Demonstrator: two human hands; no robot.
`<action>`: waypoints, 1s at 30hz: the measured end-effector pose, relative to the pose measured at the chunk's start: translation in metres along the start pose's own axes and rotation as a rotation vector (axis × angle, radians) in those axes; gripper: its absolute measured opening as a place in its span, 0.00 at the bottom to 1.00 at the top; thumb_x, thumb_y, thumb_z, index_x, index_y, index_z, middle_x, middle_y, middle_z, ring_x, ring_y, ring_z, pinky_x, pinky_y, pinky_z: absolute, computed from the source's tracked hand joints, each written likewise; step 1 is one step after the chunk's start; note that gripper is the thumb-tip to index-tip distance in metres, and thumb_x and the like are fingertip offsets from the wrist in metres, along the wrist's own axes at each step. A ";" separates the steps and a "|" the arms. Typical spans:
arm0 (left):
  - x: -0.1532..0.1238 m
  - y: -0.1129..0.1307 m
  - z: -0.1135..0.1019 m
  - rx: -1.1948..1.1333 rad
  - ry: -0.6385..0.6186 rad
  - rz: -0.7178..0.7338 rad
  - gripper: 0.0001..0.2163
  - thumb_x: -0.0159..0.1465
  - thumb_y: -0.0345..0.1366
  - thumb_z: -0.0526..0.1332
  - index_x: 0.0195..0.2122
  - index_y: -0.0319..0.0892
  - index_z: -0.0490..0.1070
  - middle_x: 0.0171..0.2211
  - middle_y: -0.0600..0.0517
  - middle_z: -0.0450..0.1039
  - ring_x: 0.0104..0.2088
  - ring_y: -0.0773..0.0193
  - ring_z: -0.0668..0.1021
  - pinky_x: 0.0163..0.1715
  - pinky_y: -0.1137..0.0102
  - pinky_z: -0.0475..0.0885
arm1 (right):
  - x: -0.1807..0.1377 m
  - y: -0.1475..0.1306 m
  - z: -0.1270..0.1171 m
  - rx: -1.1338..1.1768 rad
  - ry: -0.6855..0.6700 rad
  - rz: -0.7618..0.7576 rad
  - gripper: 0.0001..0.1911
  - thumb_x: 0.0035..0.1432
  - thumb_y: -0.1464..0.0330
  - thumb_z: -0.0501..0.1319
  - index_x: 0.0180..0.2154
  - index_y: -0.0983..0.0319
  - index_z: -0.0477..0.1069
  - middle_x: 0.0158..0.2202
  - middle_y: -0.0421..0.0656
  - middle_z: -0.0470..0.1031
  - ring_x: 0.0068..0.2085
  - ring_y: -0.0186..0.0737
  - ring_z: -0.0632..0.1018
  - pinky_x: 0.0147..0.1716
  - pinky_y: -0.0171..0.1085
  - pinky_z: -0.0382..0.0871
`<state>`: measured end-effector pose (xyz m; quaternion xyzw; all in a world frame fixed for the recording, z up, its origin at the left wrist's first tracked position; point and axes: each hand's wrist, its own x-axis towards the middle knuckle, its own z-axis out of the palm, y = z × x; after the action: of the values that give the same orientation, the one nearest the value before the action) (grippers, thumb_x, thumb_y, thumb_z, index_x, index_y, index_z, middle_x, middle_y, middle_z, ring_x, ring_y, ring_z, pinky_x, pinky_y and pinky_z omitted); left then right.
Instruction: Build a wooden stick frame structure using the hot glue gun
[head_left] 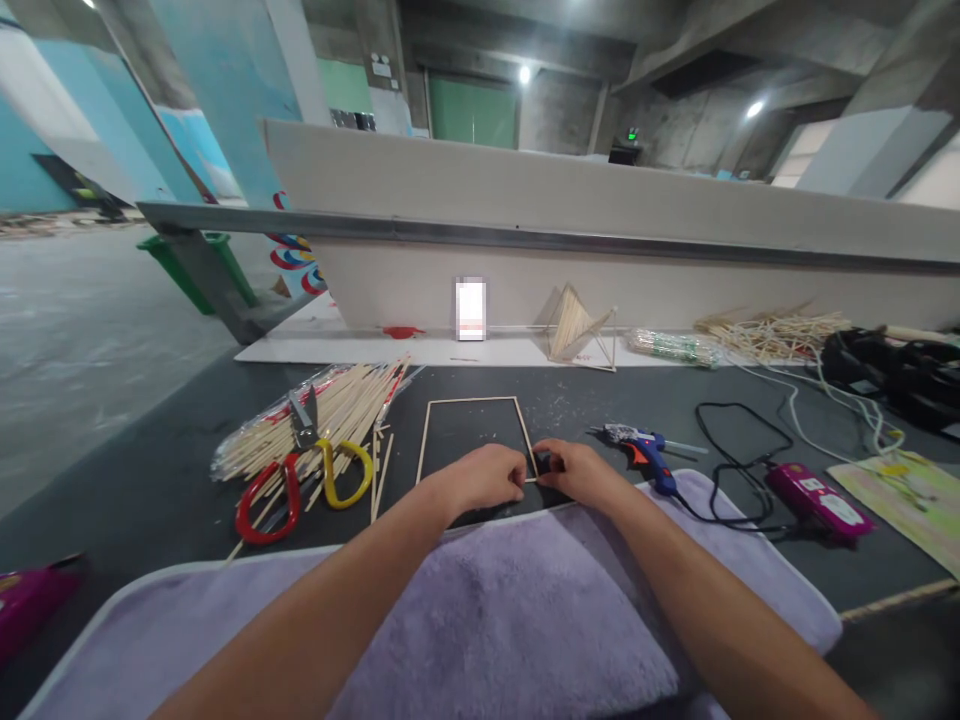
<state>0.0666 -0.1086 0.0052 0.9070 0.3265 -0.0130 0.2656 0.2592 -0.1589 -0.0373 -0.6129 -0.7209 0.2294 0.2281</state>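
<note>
A four-sided frame of thin wooden sticks (472, 400) lies flat on the dark tabletop in front of me. My left hand (486, 473) is closed over its near side, with the fingers curled down and hiding most of that stick. At the near right corner, my right hand (568, 468) pinches the frame between thumb and fingers. A short bit of the near stick shows between the two hands. The blue hot glue gun (645, 450) lies to the right of my right hand. Left of the frame are a few loose cut sticks (382, 465).
Scissors with red and yellow handles (304, 470) rest by a bag of sticks (330, 405). A stick pyramid model (576, 330) stands at the back near a bright, blurred upright panel (471, 310). A magenta box (817, 500) and cables lie right. A purple towel (517, 610) covers the near edge.
</note>
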 end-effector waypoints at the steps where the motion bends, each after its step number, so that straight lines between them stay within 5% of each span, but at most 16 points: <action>1: 0.002 0.000 0.005 0.011 0.020 -0.005 0.05 0.51 0.33 0.59 0.29 0.43 0.72 0.28 0.54 0.73 0.28 0.68 0.72 0.26 0.75 0.61 | 0.000 0.000 0.000 0.002 0.002 -0.002 0.22 0.46 0.71 0.63 0.47 0.58 0.69 0.25 0.35 0.69 0.27 0.32 0.68 0.25 0.30 0.55; 10: 0.008 0.002 0.017 0.076 0.162 -0.006 0.05 0.55 0.32 0.55 0.30 0.42 0.70 0.31 0.51 0.73 0.31 0.65 0.72 0.29 0.73 0.62 | 0.003 0.005 -0.002 0.047 -0.058 -0.014 0.22 0.46 0.71 0.63 0.46 0.58 0.70 0.26 0.36 0.69 0.27 0.31 0.68 0.26 0.29 0.57; 30: 0.010 0.000 0.022 0.068 0.190 -0.031 0.06 0.55 0.32 0.55 0.28 0.42 0.71 0.31 0.51 0.72 0.31 0.66 0.71 0.29 0.73 0.61 | 0.005 0.005 0.002 0.023 -0.004 0.032 0.17 0.45 0.73 0.62 0.41 0.58 0.72 0.25 0.35 0.69 0.26 0.30 0.68 0.25 0.29 0.55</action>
<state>0.0781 -0.1137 -0.0158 0.9075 0.3635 0.0582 0.2022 0.2611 -0.1536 -0.0420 -0.6213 -0.7087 0.2426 0.2302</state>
